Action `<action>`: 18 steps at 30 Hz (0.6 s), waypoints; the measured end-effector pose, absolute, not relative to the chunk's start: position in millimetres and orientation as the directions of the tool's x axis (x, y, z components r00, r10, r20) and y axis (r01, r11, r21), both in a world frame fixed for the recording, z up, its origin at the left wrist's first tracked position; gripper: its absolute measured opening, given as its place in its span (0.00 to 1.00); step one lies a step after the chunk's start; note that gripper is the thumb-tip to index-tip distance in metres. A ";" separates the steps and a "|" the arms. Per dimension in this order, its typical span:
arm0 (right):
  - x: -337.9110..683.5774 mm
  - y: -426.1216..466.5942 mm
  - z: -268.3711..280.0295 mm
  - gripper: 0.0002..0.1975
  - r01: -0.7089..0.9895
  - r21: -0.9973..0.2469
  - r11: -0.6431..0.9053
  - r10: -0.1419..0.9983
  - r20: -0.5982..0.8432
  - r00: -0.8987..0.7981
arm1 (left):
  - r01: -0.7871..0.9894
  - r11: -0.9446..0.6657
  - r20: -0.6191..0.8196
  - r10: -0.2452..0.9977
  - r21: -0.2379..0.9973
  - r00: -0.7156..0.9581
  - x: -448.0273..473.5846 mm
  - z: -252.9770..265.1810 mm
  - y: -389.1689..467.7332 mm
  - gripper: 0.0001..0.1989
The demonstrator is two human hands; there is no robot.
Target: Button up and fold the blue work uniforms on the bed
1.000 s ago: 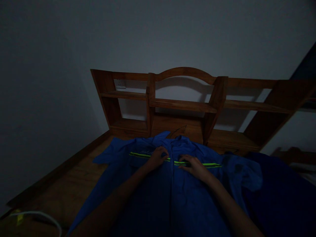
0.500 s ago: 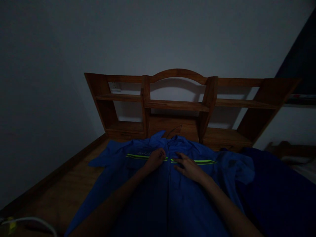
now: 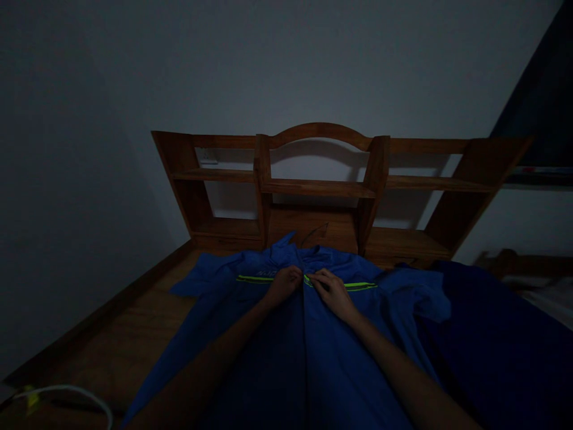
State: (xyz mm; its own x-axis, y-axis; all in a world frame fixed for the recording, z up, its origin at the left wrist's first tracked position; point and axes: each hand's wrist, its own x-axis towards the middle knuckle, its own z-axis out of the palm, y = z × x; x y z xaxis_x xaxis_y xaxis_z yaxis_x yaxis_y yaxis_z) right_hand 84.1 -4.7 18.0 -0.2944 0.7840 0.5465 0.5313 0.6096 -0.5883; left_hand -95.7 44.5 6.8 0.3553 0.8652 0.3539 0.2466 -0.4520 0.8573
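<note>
Fingers on blue garment, wooden surface, dim wall

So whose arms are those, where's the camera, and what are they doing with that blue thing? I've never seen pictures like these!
No robot here: these are a person's own bare hands. The camera sits on their head, looking forward and down, so you see roughly what they see.

The blue collared shirt with yellow-green stripes lies spread over a wooden surface. Dark blue cloth lies to the right, a white cable at lower left, and a wooden shelf unit stands behind.

The left hand and right hand are at the shirt's front opening, one each side. The fingers seem to pinch the cloth, but it's too dark to be sure.
</note>
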 end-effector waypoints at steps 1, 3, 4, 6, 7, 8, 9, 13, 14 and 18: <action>84.0 -5.0 18.1 0.14 0.535 -0.587 0.607 0.784 0.551 -0.285 | 0.219 -0.445 0.347 0.861 0.868 0.373 -96.2 7.8 44.0 0.04; 84.3 -5.4 20.1 0.14 0.543 -0.583 0.604 0.784 0.555 -0.277 | 0.182 -0.439 0.345 0.853 0.880 0.391 -96.5 9.0 43.1 0.04; 84.5 -5.6 21.6 0.14 0.545 -0.581 0.604 0.784 0.555 -0.277 | 0.170 -0.439 0.348 0.851 0.882 0.393 -96.1 8.9 42.9 0.05; 85.0 -6.3 24.9 0.13 0.547 -0.582 0.602 0.785 0.559 -0.268 | 0.175 -0.448 0.357 0.850 0.877 0.387 -94.7 7.3 42.9 0.05; 85.2 -6.7 26.3 0.13 0.545 -0.584 0.602 0.784 0.563 -0.262 | 0.184 -0.457 0.365 0.849 0.870 0.381 -93.8 6.1 43.1 0.05; 85.2 -7.1 27.5 0.12 0.542 -0.585 0.603 0.782 0.568 -0.257 | 0.194 -0.467 0.375 0.848 0.862 0.376 -93.0 4.9 43.4 0.05; 85.2 -7.4 28.3 0.12 0.538 -0.587 0.605 0.780 0.573 -0.253 | 0.201 -0.475 0.383 0.847 0.857 0.369 -92.3 3.9 43.6 0.05; 84.8 -6.5 27.2 0.10 0.533 -0.600 0.596 0.786 0.573 -0.234 | 0.182 -0.467 0.381 0.849 0.865 0.366 -91.3 3.9 42.2 0.06; 85.0 -5.3 25.9 0.09 0.535 -0.608 0.587 0.793 0.566 -0.226 | 0.168 -0.456 0.374 0.852 0.874 0.366 -91.3 5.1 41.0 0.06; 87.0 1.6 18.4 0.07 0.527 -0.666 0.528 0.839 0.506 -0.202 | 0.166 -0.413 0.335 0.870 0.895 0.362 -91.0 10.5 36.1 0.12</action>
State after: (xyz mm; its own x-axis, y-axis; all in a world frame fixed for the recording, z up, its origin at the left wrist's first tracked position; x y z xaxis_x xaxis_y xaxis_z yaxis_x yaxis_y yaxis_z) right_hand 87.0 1.6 18.4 -0.2018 0.8387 0.5059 0.5266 0.5284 -0.6660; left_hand -91.0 36.1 10.5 0.3615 0.8702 0.3347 0.1660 -0.4134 0.8953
